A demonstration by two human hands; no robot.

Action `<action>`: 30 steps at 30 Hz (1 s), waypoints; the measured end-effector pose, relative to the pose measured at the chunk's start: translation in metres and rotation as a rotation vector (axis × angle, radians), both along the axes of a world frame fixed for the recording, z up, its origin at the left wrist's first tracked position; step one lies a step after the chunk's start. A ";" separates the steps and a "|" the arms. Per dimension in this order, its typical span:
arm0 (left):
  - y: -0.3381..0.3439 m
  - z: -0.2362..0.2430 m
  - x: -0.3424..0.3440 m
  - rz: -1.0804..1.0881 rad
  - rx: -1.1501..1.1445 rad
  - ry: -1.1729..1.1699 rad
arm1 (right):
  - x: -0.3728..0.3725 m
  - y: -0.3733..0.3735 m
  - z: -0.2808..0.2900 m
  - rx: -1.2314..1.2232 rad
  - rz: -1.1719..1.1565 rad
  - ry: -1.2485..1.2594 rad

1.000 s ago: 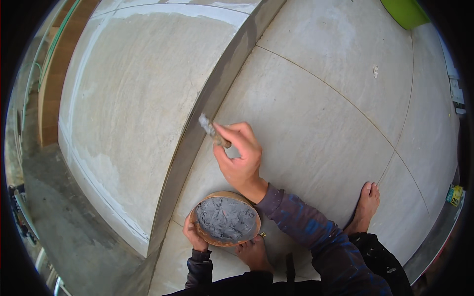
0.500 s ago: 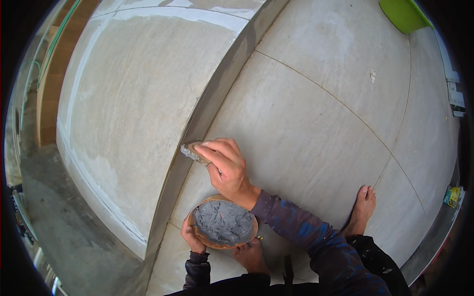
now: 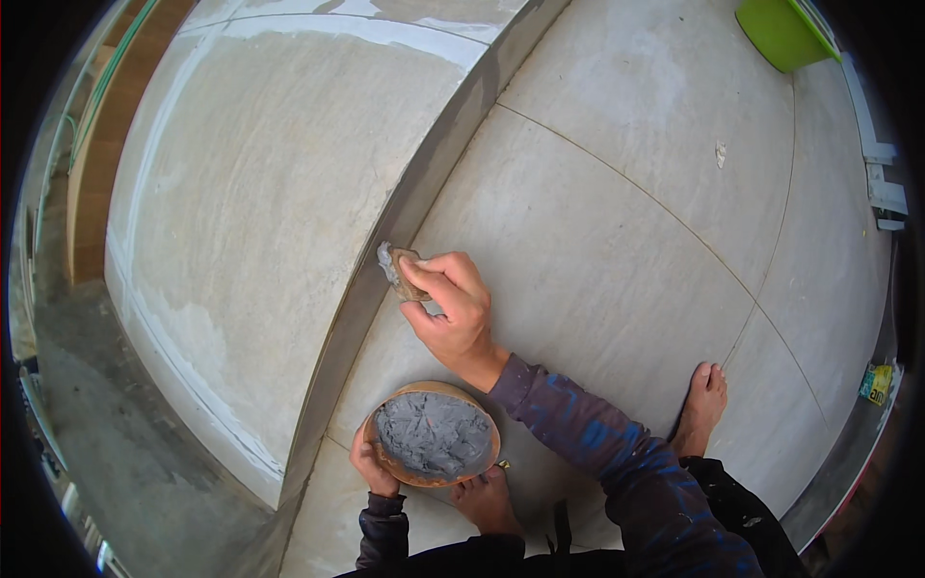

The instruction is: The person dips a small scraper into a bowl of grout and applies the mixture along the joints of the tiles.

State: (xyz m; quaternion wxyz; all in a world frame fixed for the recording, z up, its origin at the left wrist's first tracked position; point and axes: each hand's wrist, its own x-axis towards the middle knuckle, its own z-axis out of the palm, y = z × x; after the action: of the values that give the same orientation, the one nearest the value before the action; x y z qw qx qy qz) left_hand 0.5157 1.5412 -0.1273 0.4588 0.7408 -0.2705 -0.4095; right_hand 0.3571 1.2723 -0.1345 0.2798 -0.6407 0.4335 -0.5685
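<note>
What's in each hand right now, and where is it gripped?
The right hand pinches a small scraper by its lower end, the grey-smeared tip at the step edge. The left hand cups a bowl of grey paste by its left rim.

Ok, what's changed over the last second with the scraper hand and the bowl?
The right hand slid its small scraper down along the dark joint beside the tile step, toward the person, then held almost steady for the last half second. The grip on the scraper is unchanged. The left hand still holds the round bowl of grey paste low by the knees, and both bare feet stayed planted.
</note>
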 end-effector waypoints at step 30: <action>-0.026 0.034 -0.024 0.103 -0.125 0.129 | -0.096 0.074 0.105 0.546 0.840 0.541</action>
State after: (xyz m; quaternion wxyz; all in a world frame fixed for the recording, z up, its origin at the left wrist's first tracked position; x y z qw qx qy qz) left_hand 0.4919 1.5147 -0.0936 0.5408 0.6959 -0.2269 -0.4144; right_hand 0.2610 1.3459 -0.0296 0.5163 -0.7854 0.3290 -0.0912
